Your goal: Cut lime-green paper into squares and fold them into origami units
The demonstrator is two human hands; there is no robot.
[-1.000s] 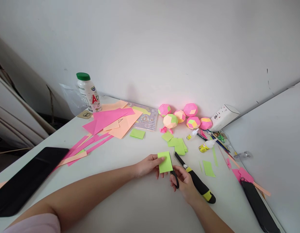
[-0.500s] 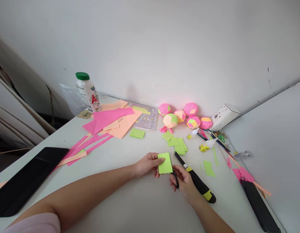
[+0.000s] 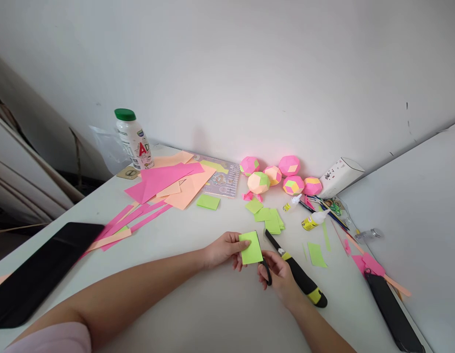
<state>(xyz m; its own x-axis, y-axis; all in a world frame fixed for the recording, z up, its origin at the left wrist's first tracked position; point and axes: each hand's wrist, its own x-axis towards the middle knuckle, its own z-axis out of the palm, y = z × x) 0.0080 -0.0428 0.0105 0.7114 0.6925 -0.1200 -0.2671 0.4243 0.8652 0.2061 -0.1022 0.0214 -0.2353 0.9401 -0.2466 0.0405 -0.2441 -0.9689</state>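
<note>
1. A person's left hand (image 3: 224,251) gripped a green paper square (image 3: 251,251) above the desk (image 3: 183,314), thumb on top, while the right hand (image 3: 279,275) was closed around the scissors (image 3: 267,272), whose dark blade ran along the square's right side.
2. Along the desk's back edge, six faceted paper balls (image 3: 259,183) sat together, apparently complete.
3. Small green pieces (image 3: 272,223) lay between the balls and the hands, seemingly already cut; a loose green piece (image 3: 316,255) and a thin green strip (image 3: 326,236) lay toward the right edge.
4. Trimming of the held square appeared unfinished, though how much was left could not be told. Pink sheets (image 3: 164,181) near the back left corner lay well apart from it.
5. The square was between both hands, nearer the left; a black-and-yellow knife (image 3: 303,277) lay just beside the right.
</note>
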